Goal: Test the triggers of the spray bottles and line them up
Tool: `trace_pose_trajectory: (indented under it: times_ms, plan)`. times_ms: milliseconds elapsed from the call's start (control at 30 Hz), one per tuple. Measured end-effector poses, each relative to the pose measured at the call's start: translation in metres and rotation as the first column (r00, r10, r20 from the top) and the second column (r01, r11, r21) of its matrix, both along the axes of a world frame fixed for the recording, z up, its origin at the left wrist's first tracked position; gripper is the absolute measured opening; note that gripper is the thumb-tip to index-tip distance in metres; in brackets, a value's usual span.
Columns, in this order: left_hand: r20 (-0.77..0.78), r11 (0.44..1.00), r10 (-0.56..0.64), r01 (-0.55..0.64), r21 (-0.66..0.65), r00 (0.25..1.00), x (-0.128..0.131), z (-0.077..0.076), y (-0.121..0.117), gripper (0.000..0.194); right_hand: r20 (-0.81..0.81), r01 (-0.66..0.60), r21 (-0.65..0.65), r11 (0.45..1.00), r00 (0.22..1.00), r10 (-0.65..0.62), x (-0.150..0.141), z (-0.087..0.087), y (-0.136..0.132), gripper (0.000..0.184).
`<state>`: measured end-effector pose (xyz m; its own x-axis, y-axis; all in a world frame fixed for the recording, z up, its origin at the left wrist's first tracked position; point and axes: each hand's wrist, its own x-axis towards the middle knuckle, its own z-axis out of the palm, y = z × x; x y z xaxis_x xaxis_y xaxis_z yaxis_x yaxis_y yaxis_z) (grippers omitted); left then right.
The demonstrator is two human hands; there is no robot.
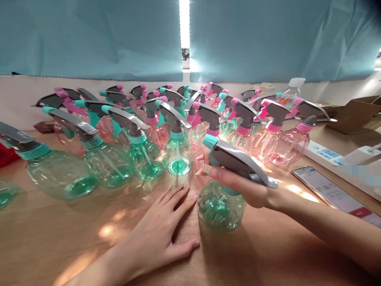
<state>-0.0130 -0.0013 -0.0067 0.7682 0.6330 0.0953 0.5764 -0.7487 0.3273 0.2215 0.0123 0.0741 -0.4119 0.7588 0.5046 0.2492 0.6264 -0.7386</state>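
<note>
My right hand (238,180) is closed around the neck of a green spray bottle (222,208), just under its grey trigger head with a teal nozzle. The bottle stands upright, or nearly so, over the wooden table (166,266); whether its base touches the wood I cannot tell. To its left, my left hand (168,224) lies flat on the table with fingers spread, holding nothing. Beyond its fingertips stand green spray bottles, the nearest a small clear-green spray bottle (178,155). Pink spray bottles (279,143) cluster behind my right hand.
Several more spray bottles fill the back of the table. At the right lie a phone (333,194) with a running timer and a white power strip (336,159). A cardboard box (354,115) and a water bottle (293,91) stand behind. Something red (8,157) sits far left.
</note>
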Motion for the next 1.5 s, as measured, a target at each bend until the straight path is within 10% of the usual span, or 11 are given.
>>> trace_pose_trajectory:
  times_ms: [1500]
  plan:
    - [-0.023, 1.000, -0.019, 0.019, 0.019, 1.000, 0.006, 0.009, -0.003, 0.074, -0.259, -0.091, -0.139, 0.986, 0.964, 0.052, -0.009, -0.019, 0.004, 0.018]
